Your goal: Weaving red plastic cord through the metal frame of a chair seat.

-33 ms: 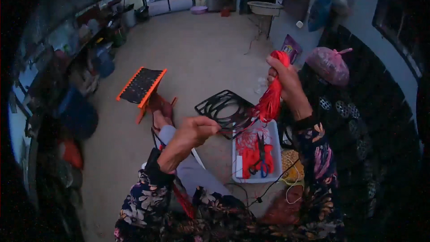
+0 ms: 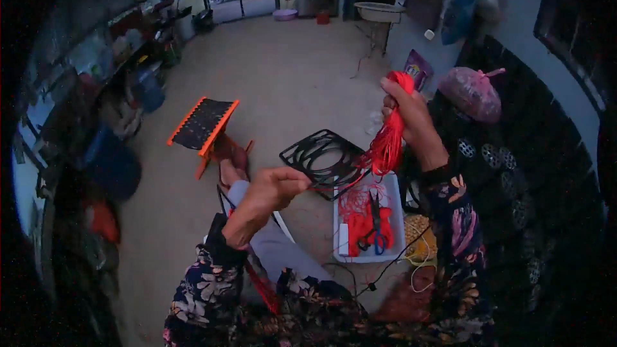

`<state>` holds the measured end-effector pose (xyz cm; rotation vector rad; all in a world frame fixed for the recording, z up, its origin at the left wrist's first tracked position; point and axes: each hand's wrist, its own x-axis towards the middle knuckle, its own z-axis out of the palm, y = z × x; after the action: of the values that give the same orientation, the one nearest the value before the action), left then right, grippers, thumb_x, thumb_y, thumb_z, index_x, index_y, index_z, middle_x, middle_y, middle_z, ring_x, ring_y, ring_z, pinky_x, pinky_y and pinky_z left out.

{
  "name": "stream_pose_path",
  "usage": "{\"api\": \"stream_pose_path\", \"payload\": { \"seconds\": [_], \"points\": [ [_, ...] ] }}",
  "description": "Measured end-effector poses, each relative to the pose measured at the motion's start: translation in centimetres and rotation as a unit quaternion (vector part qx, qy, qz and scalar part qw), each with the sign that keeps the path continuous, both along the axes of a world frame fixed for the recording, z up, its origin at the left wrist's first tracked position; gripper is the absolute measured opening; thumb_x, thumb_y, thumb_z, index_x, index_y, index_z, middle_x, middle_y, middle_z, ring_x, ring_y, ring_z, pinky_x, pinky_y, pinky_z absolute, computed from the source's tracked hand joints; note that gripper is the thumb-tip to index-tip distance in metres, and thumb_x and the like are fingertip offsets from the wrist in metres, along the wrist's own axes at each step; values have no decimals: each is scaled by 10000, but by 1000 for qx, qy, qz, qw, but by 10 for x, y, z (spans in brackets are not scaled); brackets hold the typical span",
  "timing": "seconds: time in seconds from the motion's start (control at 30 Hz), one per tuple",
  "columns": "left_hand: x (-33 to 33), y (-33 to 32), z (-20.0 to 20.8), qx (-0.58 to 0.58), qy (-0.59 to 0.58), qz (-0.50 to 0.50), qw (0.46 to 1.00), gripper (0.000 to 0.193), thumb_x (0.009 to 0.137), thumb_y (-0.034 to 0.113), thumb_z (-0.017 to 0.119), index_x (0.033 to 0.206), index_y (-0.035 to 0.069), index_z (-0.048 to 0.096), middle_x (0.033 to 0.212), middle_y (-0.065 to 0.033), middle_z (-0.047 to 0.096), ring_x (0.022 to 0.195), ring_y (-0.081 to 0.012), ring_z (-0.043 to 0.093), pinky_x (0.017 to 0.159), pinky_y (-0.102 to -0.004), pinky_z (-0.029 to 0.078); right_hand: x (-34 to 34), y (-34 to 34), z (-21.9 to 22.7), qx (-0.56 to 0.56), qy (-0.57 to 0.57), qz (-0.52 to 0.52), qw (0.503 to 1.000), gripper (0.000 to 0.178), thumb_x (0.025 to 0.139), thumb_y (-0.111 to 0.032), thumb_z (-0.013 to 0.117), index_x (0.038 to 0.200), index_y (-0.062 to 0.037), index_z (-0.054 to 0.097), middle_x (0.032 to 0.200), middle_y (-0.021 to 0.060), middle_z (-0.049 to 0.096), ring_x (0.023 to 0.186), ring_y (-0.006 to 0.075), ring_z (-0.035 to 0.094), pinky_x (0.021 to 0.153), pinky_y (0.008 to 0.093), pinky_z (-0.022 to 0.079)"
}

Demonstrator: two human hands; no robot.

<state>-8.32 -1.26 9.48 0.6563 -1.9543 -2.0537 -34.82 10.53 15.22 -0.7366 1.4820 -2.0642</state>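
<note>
In my right hand [image 2: 412, 122], raised at right of centre, a hank of red cord [image 2: 387, 146] is gripped near its top, its loops hanging down. My left hand [image 2: 273, 196] is closed in a pinch, lower and to the left. A thin strand of the red cord runs from its fingertips toward the hank. Below the right hand stands a white plastic tray [image 2: 367, 259] holding tangled red cord, scissors [image 2: 375, 209] and a small white box [image 2: 343, 239]. Behind the strand lies a black rack [image 2: 321, 157] with curved bars.
An orange-edged stand with a black top [image 2: 204, 123] is by my foot at left. Right of the tray sit a yellowish bundle [image 2: 419, 236] and a loop of pale cord. A tied pink bag [image 2: 472, 93] rests farther right. Buckets [image 2: 112, 160] line the left wall.
My left hand has shifted slightly left toward me, drawing the red strand a little longer. The right hand and the hank stay nearly in place.
</note>
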Motion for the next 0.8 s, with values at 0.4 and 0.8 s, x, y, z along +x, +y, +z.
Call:
{"api": "stream_pose_path", "payload": {
  "seconds": [0.4, 0.8],
  "points": [
    [60, -48, 0, 97, 172, 191, 962, 169, 811, 128, 611, 956, 46, 585, 596, 59, 456, 444, -38, 375, 406, -164, 277, -1, 1, 32, -28, 91, 16, 995, 221, 768, -217, 695, 836, -90, 528, 636, -11, 502, 502, 104, 488, 443, 246, 398],
    [68, -67, -5, 163, 318, 278, 891, 255, 822, 113, 583, 1046, 35, 490, 591, 33, 396, 452, -69, 359, 419, -193, 275, -63, 85, 34, -21, 34, -125, 991, 196, 760, -143, 694, 888, -79, 561, 660, -1, 533, 493, 106, 500, 431, 257, 415]
  ]
}}
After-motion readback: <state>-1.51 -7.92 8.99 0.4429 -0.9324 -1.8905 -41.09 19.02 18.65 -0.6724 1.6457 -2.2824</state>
